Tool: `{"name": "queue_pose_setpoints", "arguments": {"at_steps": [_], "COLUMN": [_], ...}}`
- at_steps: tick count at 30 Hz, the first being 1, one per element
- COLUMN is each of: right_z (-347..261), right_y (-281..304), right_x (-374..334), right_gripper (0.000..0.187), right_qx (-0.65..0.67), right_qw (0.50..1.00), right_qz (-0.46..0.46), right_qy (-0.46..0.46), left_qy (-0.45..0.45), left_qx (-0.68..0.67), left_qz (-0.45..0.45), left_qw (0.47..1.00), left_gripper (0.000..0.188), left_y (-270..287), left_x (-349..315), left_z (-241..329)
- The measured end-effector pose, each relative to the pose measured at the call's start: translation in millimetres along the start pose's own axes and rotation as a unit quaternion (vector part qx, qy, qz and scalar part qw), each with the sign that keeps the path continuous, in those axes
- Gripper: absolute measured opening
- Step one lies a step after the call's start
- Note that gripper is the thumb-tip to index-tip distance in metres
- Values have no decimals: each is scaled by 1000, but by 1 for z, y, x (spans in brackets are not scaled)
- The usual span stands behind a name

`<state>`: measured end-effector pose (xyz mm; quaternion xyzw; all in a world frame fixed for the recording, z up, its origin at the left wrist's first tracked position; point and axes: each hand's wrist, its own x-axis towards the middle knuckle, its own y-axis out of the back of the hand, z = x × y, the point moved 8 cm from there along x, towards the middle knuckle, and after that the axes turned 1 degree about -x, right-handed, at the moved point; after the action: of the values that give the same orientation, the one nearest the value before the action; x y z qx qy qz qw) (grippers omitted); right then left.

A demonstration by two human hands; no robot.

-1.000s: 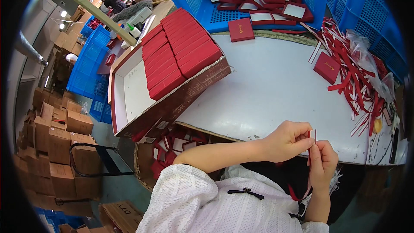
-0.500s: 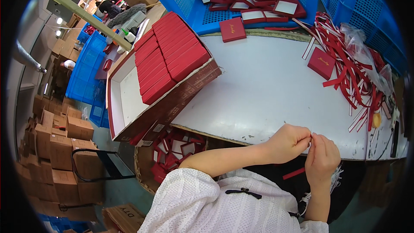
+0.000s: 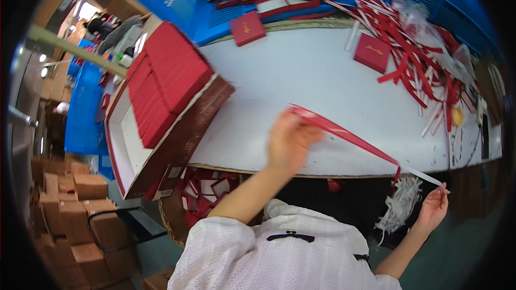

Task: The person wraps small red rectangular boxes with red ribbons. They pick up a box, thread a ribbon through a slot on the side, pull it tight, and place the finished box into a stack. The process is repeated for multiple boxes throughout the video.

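Note:
A red ribbon strip (image 3: pixel 352 137) is stretched between my hands over the table's front edge. My left hand (image 3: pixel 292 142), slightly blurred, pinches its far-left end above the tabletop. My right hand (image 3: pixel 433 207), lower and to the right, pinches a white backing strip (image 3: pixel 420 173) that parts from the red ribbon near its lower end. A short red tail hangs down at that spot. Nearest on the table beyond them is a flat red box (image 3: pixel 372 52) beside a heap of red and white ribbon strips (image 3: pixel 424 70).
On the left a large carton (image 3: pixel 185 134) holds rows of red boxes (image 3: pixel 166 75). Another red box (image 3: pixel 248 28) lies near a blue crate (image 3: pixel 212 21) of open boxes. White scraps (image 3: pixel 400 204) hang below the table edge. Below left stands a carton of box parts (image 3: pixel 207 190).
My hands were together; now they are apart, left hand up and left, right hand down and right. The red ribbon and white backing are now spread between them. The view has shifted.

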<state>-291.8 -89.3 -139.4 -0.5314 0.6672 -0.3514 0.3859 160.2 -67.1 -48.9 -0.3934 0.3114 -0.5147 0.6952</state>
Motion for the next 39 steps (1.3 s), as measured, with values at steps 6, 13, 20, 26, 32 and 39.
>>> {"name": "queue_pose_setpoints", "arguments": {"at_steps": [6, 13, 20, 26, 32, 39], "right_z": [-78, -36, 91, 49, -5, 44], "right_y": [149, -44, -275, -210, -215, -217], "right_x": [-6, -26, -95, -67, -76, -90], "right_gripper": [29, 35, 23, 19, 43, 37], "right_qx": [-172, -787, -719, -475, -221, -328], "right_qw": [933, 546, 497, 842, 925, 890], "right_qz": [294, 146, -283, -128, -187, -309], "right_qy": [119, 248, 395, 224, 248, 64], "left_qy": [-79, 45, 147, -75, -248, -29], "left_qx": [-96, 9, 296, 455, 779, 850], "left_qz": [16, -183, -379, -484, -358, -287], "left_qw": [992, 982, 864, 744, 451, 441], "left_gripper": [15, 16, 12, 23, 56, 88], "left_y": [10, -84, -156, -162, -107, -66], "left_x": [15, 1, -21, 26, 165, 229], "left_z": [81, 39, -62, -91, -134, -126]}}
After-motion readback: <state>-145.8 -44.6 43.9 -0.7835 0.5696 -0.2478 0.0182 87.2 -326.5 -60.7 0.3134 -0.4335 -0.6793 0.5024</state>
